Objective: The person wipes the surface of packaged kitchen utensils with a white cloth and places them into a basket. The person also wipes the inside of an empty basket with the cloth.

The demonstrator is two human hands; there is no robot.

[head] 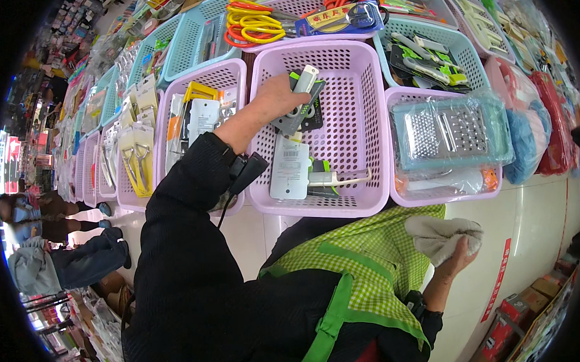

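Note:
My left hand (279, 98) reaches into a lilac perforated plastic basket (317, 210) and grips a carded kitchen tool with a pale handle (305, 82). Another dark card shows partly beneath it. Lower in that basket lie a white backing card (289, 169) and a tool with a long white handle (326, 178) on a dark card with green parts. Out to the right, below the baskets and beside the green checked apron (364, 250), my right hand (459, 258) holds a folded white cloth (432, 234).
A wrapped grater (447, 134) rests on the lilac basket at right. Behind it, a light blue basket (385, 72) holds green-and-white tools. Carded tools (203, 118) fill the basket at left. Other people (71, 264) stand in the aisle far left; boxes (510, 308) stand lower right.

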